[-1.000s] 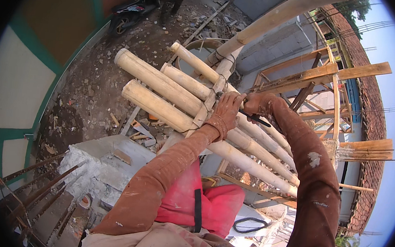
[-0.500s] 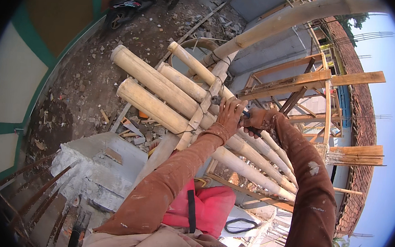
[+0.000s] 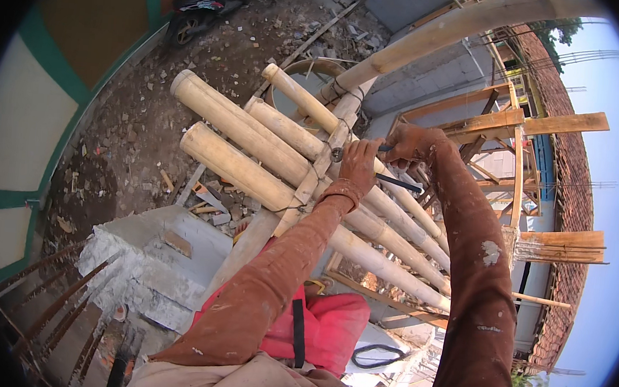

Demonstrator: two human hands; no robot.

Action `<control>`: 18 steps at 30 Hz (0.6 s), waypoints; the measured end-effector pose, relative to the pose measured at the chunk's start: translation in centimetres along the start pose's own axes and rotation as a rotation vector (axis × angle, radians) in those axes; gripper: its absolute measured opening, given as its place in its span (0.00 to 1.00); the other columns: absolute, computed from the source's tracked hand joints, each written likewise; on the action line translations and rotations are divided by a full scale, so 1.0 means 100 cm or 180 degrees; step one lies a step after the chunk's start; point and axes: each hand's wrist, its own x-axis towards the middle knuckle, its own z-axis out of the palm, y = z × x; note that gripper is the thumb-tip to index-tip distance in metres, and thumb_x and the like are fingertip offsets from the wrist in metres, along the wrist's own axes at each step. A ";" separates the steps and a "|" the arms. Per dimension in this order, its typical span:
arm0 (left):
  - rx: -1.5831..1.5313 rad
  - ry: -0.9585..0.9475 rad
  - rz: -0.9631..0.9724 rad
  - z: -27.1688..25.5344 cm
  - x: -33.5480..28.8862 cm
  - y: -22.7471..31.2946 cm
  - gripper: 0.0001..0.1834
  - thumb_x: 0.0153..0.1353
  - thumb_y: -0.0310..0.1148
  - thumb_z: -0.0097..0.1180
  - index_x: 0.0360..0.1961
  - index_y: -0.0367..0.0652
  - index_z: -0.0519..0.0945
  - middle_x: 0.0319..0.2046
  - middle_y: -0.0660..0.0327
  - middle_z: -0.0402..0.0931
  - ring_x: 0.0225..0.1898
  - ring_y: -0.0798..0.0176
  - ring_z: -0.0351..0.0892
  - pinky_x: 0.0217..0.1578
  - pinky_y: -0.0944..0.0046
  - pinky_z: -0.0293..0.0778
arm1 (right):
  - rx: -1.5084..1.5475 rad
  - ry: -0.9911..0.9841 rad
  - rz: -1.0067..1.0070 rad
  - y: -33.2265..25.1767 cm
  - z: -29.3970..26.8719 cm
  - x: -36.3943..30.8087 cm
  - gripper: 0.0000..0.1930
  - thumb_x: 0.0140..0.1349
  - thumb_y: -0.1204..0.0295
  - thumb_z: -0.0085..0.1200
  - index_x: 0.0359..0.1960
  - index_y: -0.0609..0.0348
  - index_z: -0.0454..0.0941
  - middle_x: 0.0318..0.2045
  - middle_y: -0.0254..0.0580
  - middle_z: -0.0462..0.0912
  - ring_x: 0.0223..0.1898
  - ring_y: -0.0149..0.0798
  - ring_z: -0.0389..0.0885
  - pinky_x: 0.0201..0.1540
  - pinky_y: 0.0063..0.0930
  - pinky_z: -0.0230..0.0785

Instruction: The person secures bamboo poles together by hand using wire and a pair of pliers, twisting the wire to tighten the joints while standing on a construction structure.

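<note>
Long-handled pincers [image 3: 399,182] are at the crossing of the bamboo poles, their jaws beside a wire tie [image 3: 336,153] and their handles spread apart. My right hand [image 3: 413,145] is closed round the upper, bluish handle. My left hand [image 3: 359,162] is closed over the pincers near the jaws; its palm side is hidden. The lower dark handle sticks out free to the right of it. Several pale bamboo poles [image 3: 235,166] lie side by side under a crosswise bamboo piece [image 3: 300,196], bound with dark wire.
A thick bamboo pole [image 3: 438,40] slants across the upper right. Timber framing [image 3: 490,120] stands at the right. Rusty rebar [image 3: 60,319] juts up beside a rough concrete block [image 3: 147,264] at lower left. Rubble ground [image 3: 126,121] and a parked motorbike [image 3: 192,17] lie below.
The pincers' handles have opened apart. My right hand has moved up and away with one handle, leaving the other free. My left hand has stayed nearly in place.
</note>
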 end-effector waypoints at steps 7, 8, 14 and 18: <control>0.0283 -0.0067 -0.0379 0.013 0.013 -0.018 0.20 0.40 0.25 0.61 0.37 0.46 0.70 0.34 0.58 0.72 0.43 0.52 0.71 0.44 0.53 0.63 | -0.2869 0.2411 -0.0756 0.007 0.056 -0.006 0.24 0.51 0.56 0.54 0.50 0.48 0.74 0.42 0.47 0.79 0.47 0.45 0.76 0.54 0.35 0.63; 0.0260 -0.0226 -0.0517 0.015 0.015 -0.017 0.19 0.41 0.25 0.60 0.36 0.46 0.70 0.34 0.59 0.72 0.42 0.52 0.72 0.44 0.53 0.63 | -0.3413 0.2893 -0.0914 0.023 0.060 0.001 0.23 0.54 0.59 0.52 0.52 0.49 0.71 0.44 0.44 0.77 0.49 0.44 0.74 0.56 0.36 0.60; 0.0382 -0.0434 -0.0741 0.021 0.034 -0.008 0.20 0.39 0.26 0.62 0.38 0.45 0.73 0.34 0.58 0.77 0.41 0.52 0.76 0.43 0.54 0.68 | -0.3183 0.2520 -0.1029 0.051 0.030 0.040 0.14 0.58 0.66 0.47 0.47 0.44 0.72 0.38 0.40 0.78 0.47 0.42 0.75 0.52 0.36 0.63; 0.0389 -0.0472 -0.1363 0.031 0.054 -0.016 0.14 0.42 0.28 0.61 0.34 0.46 0.77 0.32 0.60 0.80 0.40 0.54 0.78 0.42 0.55 0.69 | -0.3131 0.2257 -0.1302 0.057 -0.001 0.085 0.16 0.55 0.67 0.49 0.46 0.37 0.72 0.36 0.40 0.79 0.44 0.42 0.78 0.50 0.36 0.65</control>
